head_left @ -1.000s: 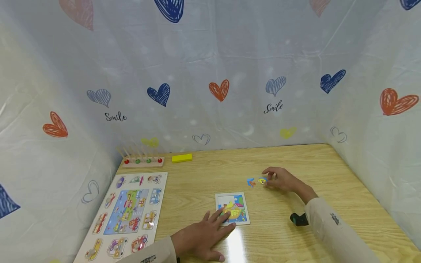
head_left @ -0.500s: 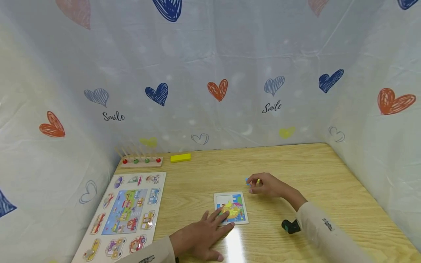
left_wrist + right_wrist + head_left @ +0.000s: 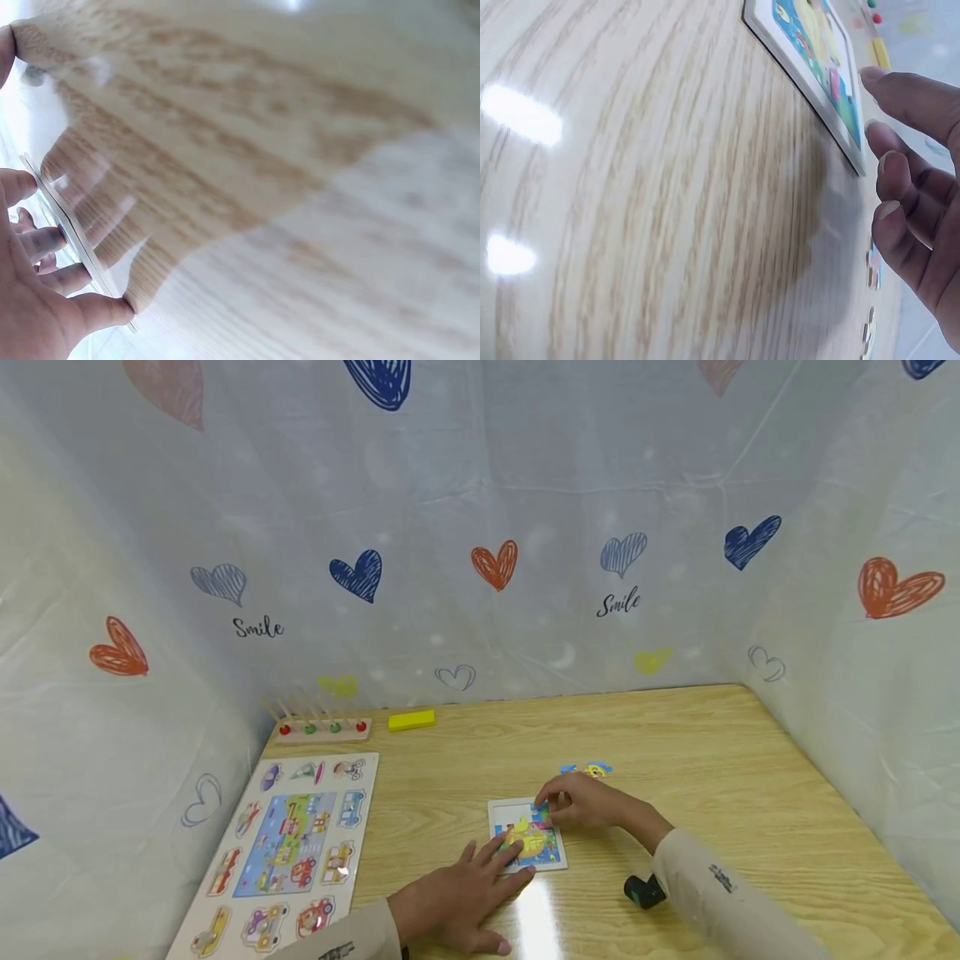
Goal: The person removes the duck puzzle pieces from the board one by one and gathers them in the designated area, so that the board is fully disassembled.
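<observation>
A small white-framed jigsaw puzzle (image 3: pixel 555 865) with a yellow figure lies on the table; its upper left part shows bare white backing. My left hand (image 3: pixel 468 897) rests with spread fingers on the puzzle's lower left, covering that corner. In the left wrist view its fingertips touch the frame's edge. At the upper right corner of the puzzle is my right hand (image 3: pixel 588 802), fingertips over a blue-green piece (image 3: pixel 540 812) set in the frame. The right wrist view shows its fingers loosely bent, with nothing visible between them. Beyond it lie two loose pieces, one blue (image 3: pixel 567 768), one yellow and blue (image 3: pixel 598 769).
A large peg puzzle board (image 3: pixel 363 827) with vehicle pictures lies on the left. Behind it stands a wooden rack (image 3: pixel 322 736) with upright pegs and red and green beads, beside a yellow block (image 3: pixel 411 720). A dark device (image 3: pixel 643 891) hangs below the right sleeve. Curtains surround the table.
My right hand has moved left and nearer, from the loose pieces to the puzzle's upper right corner. Both loose pieces stay on the table. The left hand has kept its place.
</observation>
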